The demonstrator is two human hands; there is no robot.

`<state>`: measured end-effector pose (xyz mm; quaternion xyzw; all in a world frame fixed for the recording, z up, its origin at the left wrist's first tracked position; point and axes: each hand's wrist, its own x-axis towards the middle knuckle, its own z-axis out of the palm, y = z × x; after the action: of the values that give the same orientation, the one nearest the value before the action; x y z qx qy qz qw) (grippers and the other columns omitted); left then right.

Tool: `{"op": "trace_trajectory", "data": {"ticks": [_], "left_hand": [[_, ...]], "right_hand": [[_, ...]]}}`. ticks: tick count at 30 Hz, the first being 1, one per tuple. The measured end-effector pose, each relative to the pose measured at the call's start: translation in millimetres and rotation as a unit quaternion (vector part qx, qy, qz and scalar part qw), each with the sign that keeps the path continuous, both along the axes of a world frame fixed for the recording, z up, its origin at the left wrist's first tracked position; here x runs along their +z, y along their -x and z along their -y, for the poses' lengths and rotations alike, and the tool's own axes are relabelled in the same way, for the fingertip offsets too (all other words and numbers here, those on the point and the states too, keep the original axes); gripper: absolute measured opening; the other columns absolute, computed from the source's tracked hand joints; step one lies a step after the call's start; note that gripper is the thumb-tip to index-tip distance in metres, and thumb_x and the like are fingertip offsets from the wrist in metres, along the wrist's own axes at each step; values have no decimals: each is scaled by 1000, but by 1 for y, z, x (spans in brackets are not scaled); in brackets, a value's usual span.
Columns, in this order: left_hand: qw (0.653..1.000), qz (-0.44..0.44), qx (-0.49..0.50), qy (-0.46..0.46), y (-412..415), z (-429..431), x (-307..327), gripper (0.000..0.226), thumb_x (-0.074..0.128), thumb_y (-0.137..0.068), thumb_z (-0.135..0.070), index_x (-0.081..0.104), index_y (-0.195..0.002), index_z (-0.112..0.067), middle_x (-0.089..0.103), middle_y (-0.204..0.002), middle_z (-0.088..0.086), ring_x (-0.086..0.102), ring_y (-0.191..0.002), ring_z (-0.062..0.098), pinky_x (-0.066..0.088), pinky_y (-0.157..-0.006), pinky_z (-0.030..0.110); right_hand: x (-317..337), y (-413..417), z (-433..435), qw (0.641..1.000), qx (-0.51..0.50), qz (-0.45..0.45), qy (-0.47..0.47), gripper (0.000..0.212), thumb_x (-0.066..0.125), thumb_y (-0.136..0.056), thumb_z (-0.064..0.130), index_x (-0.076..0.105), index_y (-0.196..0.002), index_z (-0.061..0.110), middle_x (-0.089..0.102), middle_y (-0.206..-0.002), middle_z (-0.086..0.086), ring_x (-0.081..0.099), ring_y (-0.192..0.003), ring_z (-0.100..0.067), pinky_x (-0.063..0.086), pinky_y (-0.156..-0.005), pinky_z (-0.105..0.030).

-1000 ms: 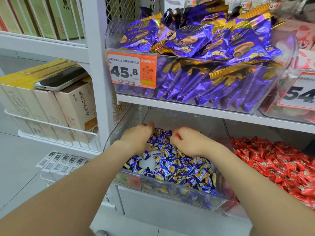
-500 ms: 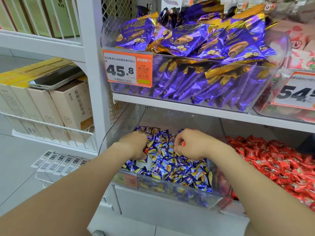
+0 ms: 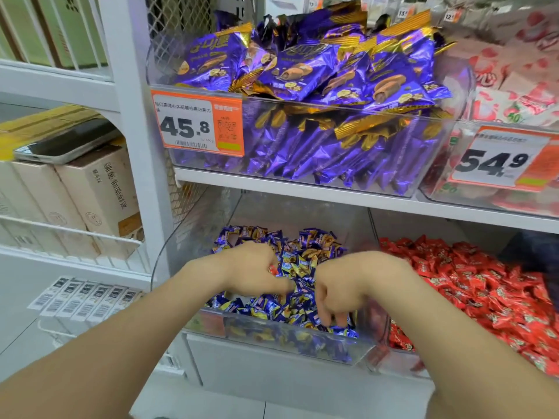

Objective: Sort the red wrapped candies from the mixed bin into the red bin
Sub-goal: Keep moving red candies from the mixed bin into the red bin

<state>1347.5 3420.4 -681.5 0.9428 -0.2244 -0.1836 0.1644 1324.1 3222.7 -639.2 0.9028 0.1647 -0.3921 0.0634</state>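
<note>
Our left hand is curled over the clear plastic mixed bin of blue wrapped candies, pinching a small red wrapped candy at its fingertips. Our right hand digs loose-fingered near the front edge, holding nothing. The red bin adjoins rightward.

Mixed bin, clear plastic, lower shelf, held a heap of blue-and-gold wrapped candies with one red wrapped candy showing at the left hand's fingers; red bin, clear, just beside it at right, was heaped with red candies.
</note>
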Motion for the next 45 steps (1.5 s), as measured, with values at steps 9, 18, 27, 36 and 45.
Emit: {"op": "trace_trajectory", "data": {"ticks": [9,18,27,36,45], "left_hand": [[963,113,20,-245,-5,1,-16,56,80,-89,-39,51,-129,-12,49,-131,10,59,-118,35,55,-88,48],[986,-3,116,117,2,16,15,34,46,-109,-35,62,-99,-6,58,-78,8,52,-68,23,40,-62,34],[914,-59,67,396,71,75,36,16,72,-98,-20,72,-112,-28,73,-95,-5,70,-82,12,62,-84,40],[952,195,-30,235,89,191,46,25,72,-96,-27,66,-120,-26,69,-117,-7,62,-110,17,46,-100,35],[986,67,-127,-86,61,253,-2,47,53,-98,-9,41,-141,2,40,-150,28,43,-140,45,40,-113,45]], "right_hand": [[-9,-16,20,959,-34,234,-156,55,48,-97,2,62,-143,30,67,-120,-6,67,-106,-31,57,-93,-41],[12,9,48,865,-119,386,-298,25,54,-106,31,78,-111,24,64,-73,17,60,-70,-2,37,-72,-24],[10,46,87,730,-397,264,-490,36,42,-97,9,73,-104,25,66,-79,-6,50,-54,-16,37,-51,-28],[-38,80,209,899,-238,363,-55,67,51,-104,55,21,-164,44,8,-176,-3,2,-158,-48,5,-128,-63],[-69,83,212,874,-257,348,-223,72,49,-101,47,23,-165,26,19,-170,-22,6,-160,-40,7,-130,-53]]}}
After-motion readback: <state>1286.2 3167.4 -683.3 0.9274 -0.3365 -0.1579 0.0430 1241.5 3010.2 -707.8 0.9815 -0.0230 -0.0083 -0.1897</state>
